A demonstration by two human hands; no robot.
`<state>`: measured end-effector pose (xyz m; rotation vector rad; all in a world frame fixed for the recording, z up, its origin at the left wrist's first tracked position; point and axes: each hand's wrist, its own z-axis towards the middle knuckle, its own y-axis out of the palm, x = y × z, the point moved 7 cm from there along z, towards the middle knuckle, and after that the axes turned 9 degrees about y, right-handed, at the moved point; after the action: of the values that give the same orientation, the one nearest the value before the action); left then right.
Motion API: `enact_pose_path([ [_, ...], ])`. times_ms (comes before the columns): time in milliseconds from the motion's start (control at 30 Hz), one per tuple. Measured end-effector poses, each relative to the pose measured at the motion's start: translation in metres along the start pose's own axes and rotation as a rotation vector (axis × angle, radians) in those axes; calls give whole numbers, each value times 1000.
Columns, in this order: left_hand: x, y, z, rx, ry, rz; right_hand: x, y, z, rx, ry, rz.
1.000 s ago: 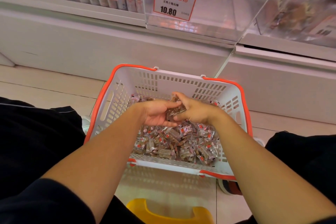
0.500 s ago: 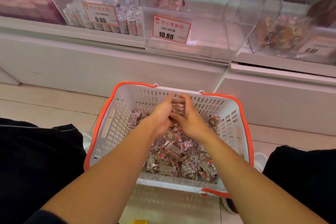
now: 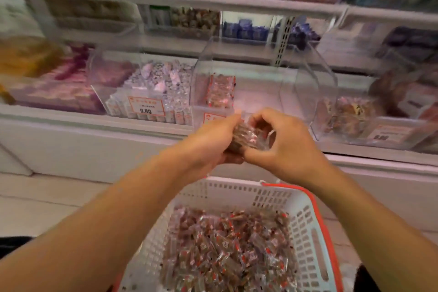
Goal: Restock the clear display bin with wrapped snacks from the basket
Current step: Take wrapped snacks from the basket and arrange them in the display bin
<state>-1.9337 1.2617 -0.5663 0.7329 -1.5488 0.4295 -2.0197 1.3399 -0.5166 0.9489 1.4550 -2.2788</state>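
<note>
**Desk:** What are the hands doing?

**Operator:** I see the left hand and the right hand raised together above the basket, fingers curled round one small clutch of clear-wrapped brown snacks pressed between them. The left cups it from below and the side; the right closes over it from the other side, thumb underneath.

**Desk:** And where does that put them relative to the bin?

**Operator:** Just in front of the clear plastic display bin on the lowest shelf, level with its front lip. I see a short upright stack of red-and-clear wrapped snacks standing against the bin's left wall. The hands cover most of its red-bordered price tag.

**Desk:** The supply?

**Operator:** The white slotted plastic basket with an orange rim sits on the tiled floor below my arms, heaped with the same wrapped snacks.

**Desk:** Neighbours?

**Operator:** To the left, a clear bin of silver-wrapped sticks carrying a 9.80 price label; to the right, a clear bin of brownish packets. The upper shelves are too blurred for me to read.
</note>
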Motion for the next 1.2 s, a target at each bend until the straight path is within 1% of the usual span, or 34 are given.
enact_pose_path([
  [67, 45, -5, 2, -79, 50, -5, -18, -20, 28, 8, -17, 77],
  [100, 63, -13, 6, -73, 76, 25, -21, -27, 44, -4, 11, 142],
  [133, 77, -26, 11, -15, 116, 109, -21, -33, 61, -19, 50, 217],
  [167, 90, -44, 16, 89, 184, 265, -18, -37, 79, -40, 97, 274],
  [200, 101, -64, 21, 216, 278, 483, -13, -38, 96, -69, 146, 295],
  [233, 111, -81, 23, 336, 383, 716, -6, -36, 111, -106, 193, 275],
  [267, 116, -93, 26, 411, 457, 903, 1, -30, 125, -152, 226, 232],
  [300, 115, -101, 32, 428, 476, 1031, 7, -21, 137, -203, 248, 183],
  [367, 102, -108, 50, 333, 428, 1186, 17, 4, 152, -325, 269, 87],
  [433, 93, -109, 62, 246, 418, 1279, 23, 32, 158, -446, 246, -24],
  [500, 91, -109, 66, 205, 453, 1286, 25, 54, 162, -505, 193, -125],
  [567, 88, -110, 65, 163, 470, 1247, 27, 71, 163, -521, 152, -261],
  [667, 87, -109, 66, 109, 479, 1191, 29, 84, 168, -443, 79, -511],
  [733, 87, -110, 67, 100, 472, 1145, 30, 89, 170, -419, 57, -531],
  [833, 85, -111, 67, 115, 457, 1098, 32, 92, 169, -434, 47, -520],
  [933, 82, -113, 61, 170, 445, 1105, 29, 87, 169, -418, 55, -539],
  [1000, 87, -109, 51, 217, 486, 1148, 22, 75, 164, -385, 90, -551],
  [1100, 96, -110, 47, 351, 511, 1140, 13, 57, 160, -337, 146, -511],
  [1133, 102, -108, 41, 398, 538, 1112, 7, 45, 155, -284, 139, -503],
  [1200, 112, -103, 22, 479, 653, 1054, -6, 17, 135, -104, 80, -428],
])
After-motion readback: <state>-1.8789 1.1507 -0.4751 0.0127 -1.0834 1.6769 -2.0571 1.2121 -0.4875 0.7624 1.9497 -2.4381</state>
